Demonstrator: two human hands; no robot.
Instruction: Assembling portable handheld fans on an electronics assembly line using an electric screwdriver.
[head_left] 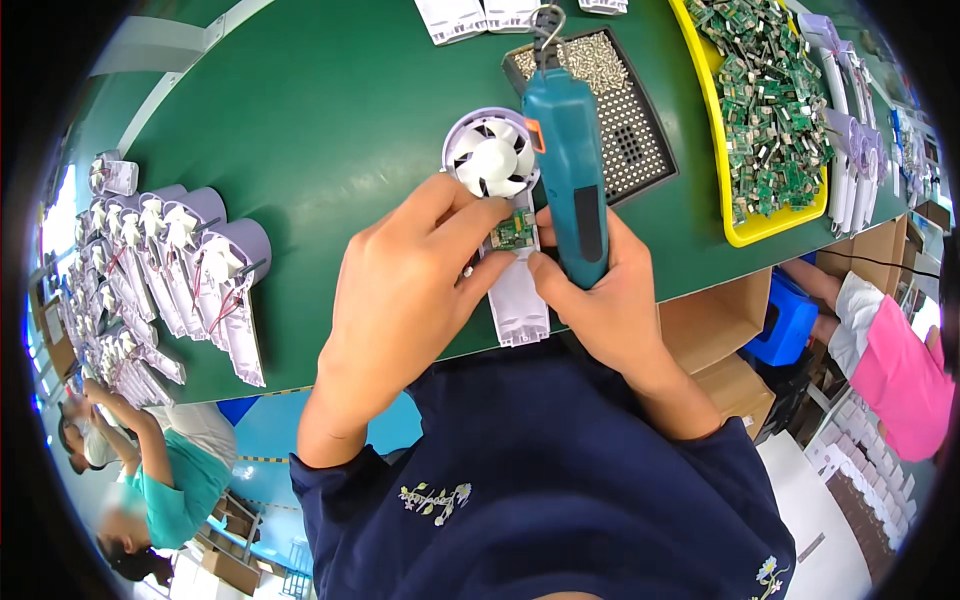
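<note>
Left hand: the left hand reaches in from the left. 1 fingertip is by the board's top left corner and the thumb is just below it, with a gap between the 2. I cannot tell if they pinch it.
Right hand: the right hand is on the other side, its thumb tip near the board's lower right. The blue tool hides some fingers, so I cannot tell what they grip.
Green board: the small green board lies between the 2 hands, in the open handle of the fan.
Fan: the handheld fan lies with its round, white-bladed head away from the person and its handle toward them.
Blue tool: the blue power tool, with a wire hook on top, is in the way. It covers part of the right hand and the black tray.
Black tray: the black tray sits past the tool, with small silver bits at its far end.
Yellow bin: the yellow bin, farther right, is full of green boards.
Table: on the green table, many more fans lie at the left.
</note>
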